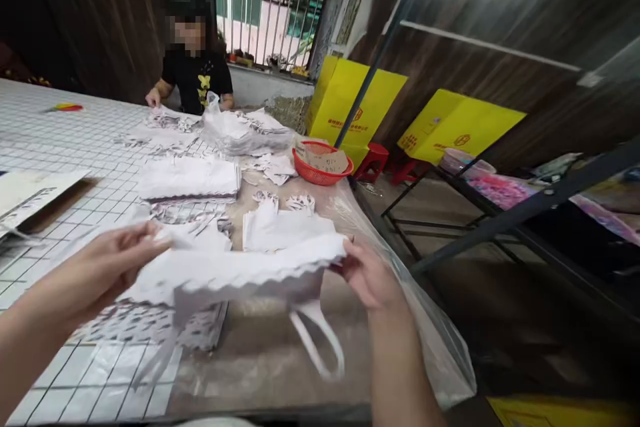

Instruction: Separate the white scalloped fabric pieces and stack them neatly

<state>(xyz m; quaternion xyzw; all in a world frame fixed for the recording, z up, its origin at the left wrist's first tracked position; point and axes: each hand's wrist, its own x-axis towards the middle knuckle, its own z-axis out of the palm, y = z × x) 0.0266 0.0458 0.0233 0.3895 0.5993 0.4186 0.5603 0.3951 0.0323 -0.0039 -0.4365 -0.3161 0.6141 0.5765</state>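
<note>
A white piece of cloth (pixel 240 268) with a scalloped edge is stretched between my hands above the near part of the table. My left hand (pixel 120 257) is closed at its left end, thumb and fingers together. At the right end, my right hand (pixel 367 273) pinches the corner. From the cloth's underside hangs a thin white loop (pixel 320 340), and another strip dangles at the left, blurred. Below my left hand lies a stack of dark-patterned cloth (pixel 200 330), partly covered. Just beyond the held cloth is a pile of white pieces (pixel 287 230).
Across the table (pixel 30 117), a co-worker (pixel 193 73) in a black shirt handles cloth scraps. A bagged stack (pixel 245 137), a folded white stack (pixel 187 180) and a red basket (pixel 320 173) stand between us. Yellow boxes (pixel 345 97) and a metal frame (pixel 480 237) are to the right.
</note>
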